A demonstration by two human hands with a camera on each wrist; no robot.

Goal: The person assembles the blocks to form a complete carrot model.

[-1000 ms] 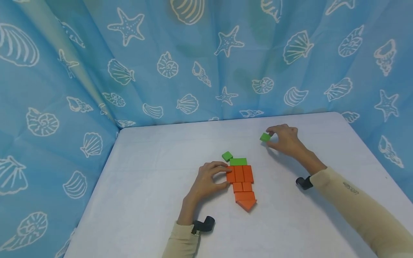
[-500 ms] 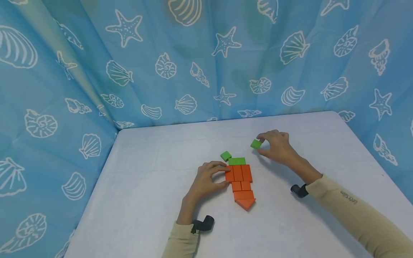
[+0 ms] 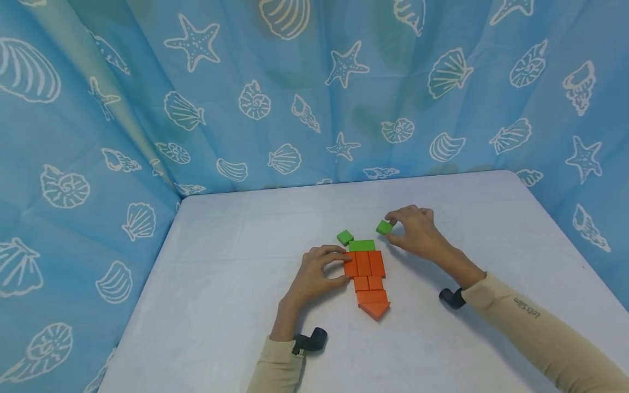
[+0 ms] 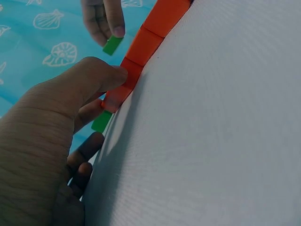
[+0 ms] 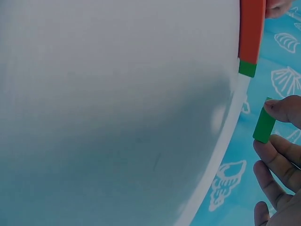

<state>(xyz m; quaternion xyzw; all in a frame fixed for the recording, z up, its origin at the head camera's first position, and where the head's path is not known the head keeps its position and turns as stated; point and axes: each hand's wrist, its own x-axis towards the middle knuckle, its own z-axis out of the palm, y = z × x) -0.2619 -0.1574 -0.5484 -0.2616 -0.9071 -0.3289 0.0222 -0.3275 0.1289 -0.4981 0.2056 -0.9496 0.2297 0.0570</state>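
Note:
My right hand [image 3: 417, 232] pinches a small green square block [image 3: 384, 227] between thumb and fingers, above the table at the right of the layout. In the right wrist view that green block [image 5: 264, 123] shows edge-on. My left hand [image 3: 316, 273] rests at the layout's left side, with thumb and index finger curved about the leftmost upright orange block [image 3: 350, 266]. A green rectangular block [image 3: 362, 245] lies along the top of the orange row. Another small green block [image 3: 345, 237] sits turned at its upper left corner.
Below the row lie two small orange blocks [image 3: 368, 283], a wide orange block [image 3: 372, 296] and an orange triangular block [image 3: 375, 310] pointing toward me. Everything lies on a white-covered table [image 3: 236, 262]. A blue curtain [image 3: 221, 98] hangs behind and at the left.
My right hand has moved left and nearer to me, bringing the green square block closer to the layout. My left hand and the laid blocks have stayed put.

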